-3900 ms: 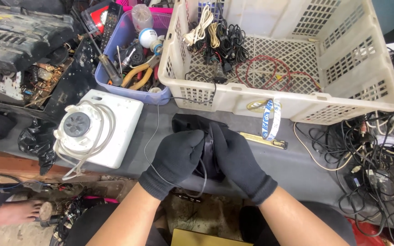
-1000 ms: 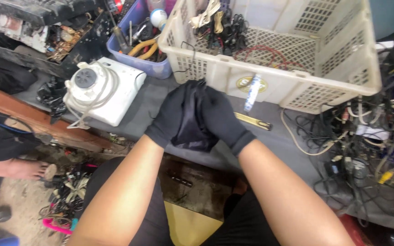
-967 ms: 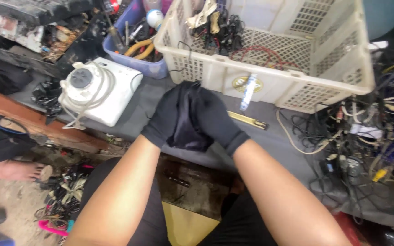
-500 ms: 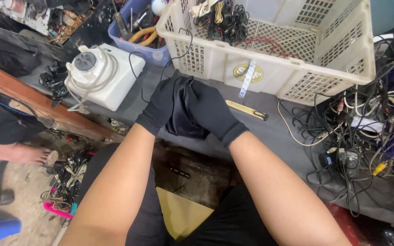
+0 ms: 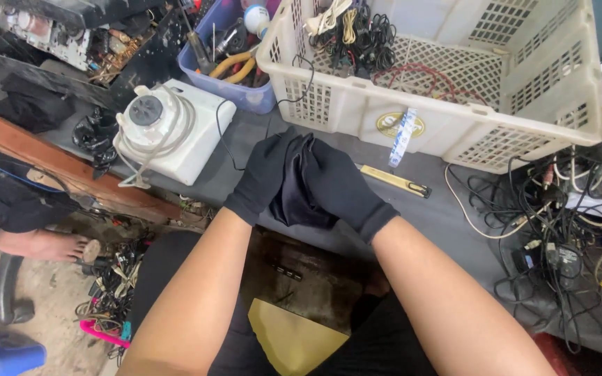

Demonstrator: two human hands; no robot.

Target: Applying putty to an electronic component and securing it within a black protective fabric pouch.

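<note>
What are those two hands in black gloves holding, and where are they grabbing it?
A dark cloth pouch, pinched between the left hand and right hand; the grip is on its upper sides.

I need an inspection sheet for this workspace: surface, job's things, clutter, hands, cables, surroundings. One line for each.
Surface: grey bench, crowded along its far edge.
Job's things: dark cloth bunched between both hands.
Clutter: white basket with cords inside; blue bin with pliers; white device; yellow strip on the bench.
Hands: left hand and right hand, both in black gloves, closed around the cloth.
Cables: tangle of wires at right; thin black wire running from the basket past the device.
Surroundings: circuit boards at far left; another person's bare foot on the floor; blue stool.
</note>
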